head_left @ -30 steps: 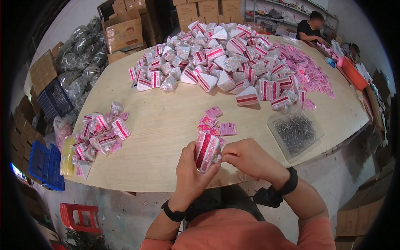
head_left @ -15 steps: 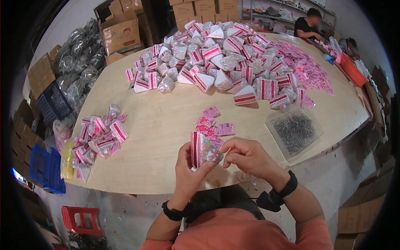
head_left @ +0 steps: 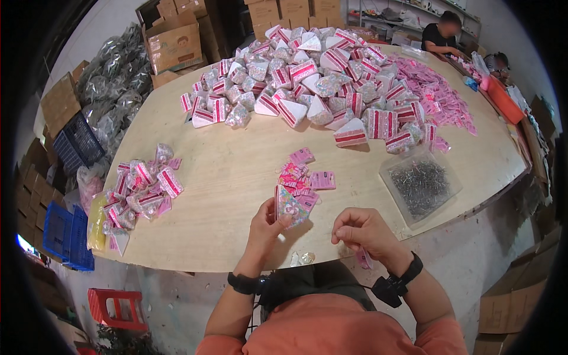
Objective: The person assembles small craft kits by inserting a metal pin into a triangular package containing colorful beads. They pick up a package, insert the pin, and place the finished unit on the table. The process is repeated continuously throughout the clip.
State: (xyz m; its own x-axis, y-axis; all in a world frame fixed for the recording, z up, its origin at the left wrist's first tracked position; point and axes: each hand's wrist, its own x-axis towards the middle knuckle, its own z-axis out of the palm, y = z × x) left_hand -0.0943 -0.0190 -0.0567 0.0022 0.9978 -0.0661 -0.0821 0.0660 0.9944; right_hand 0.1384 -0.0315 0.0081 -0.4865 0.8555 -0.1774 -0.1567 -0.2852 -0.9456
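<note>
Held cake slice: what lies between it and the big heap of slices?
In the head view, pink cards lie just beyond the cake slice in the left hand, then pale tabletop up to the big heap.

A person's left hand [head_left: 264, 228] holds a sequined, wedge-shaped, pink-and-white cake-slice ornament [head_left: 289, 212] over a pale wooden tabletop [head_left: 213, 201], while the curled right hand [head_left: 362, 232] hovers nearby, a small pink card [head_left: 364, 258] seemingly dangling beneath it; a clear plastic box [head_left: 394, 201] of thin grey metal pieces [head_left: 421, 186] stands to the right.

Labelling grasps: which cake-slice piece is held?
The piece in the left hand, speckled side showing; the others lie in the large far pile or small left pile.
</note>
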